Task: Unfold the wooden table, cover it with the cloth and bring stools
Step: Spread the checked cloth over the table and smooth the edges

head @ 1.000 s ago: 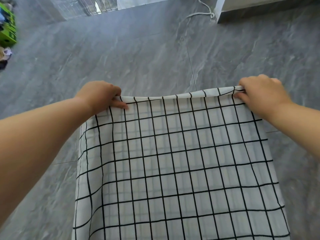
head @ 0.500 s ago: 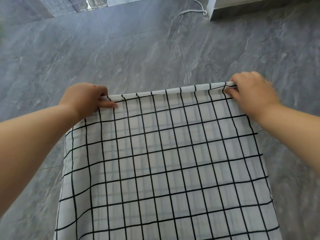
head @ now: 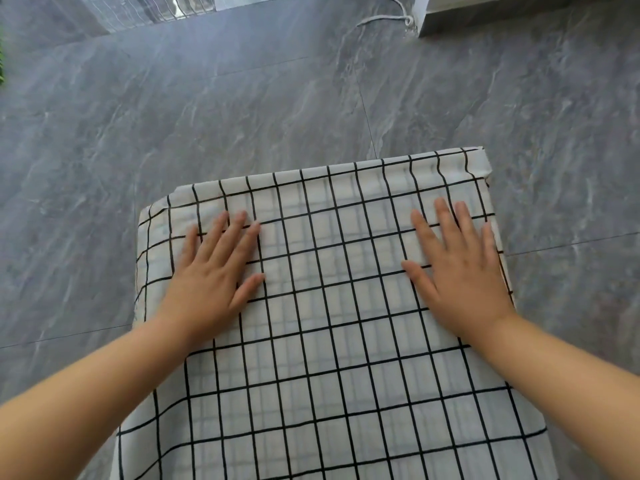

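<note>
A white cloth (head: 332,341) with a black grid pattern lies spread over a flat surface and hangs over its far and side edges. The table beneath is fully hidden by the cloth. My left hand (head: 211,275) lies flat on the cloth near the far left corner, fingers straight and spread. My right hand (head: 457,268) lies flat on the cloth near the far right corner, fingers straight too. Neither hand holds anything. No stools are in view.
Grey marbled floor tiles (head: 242,116) surround the covered surface. A white cable (head: 384,19) lies on the floor at the far right beside a white furniture base (head: 519,12). A wire grid panel (head: 145,10) stands at the far edge.
Both hands have let go of the cloth's far edge, which they were pinching, and now lie flat on top of it. The far edge has dropped over the surface.
</note>
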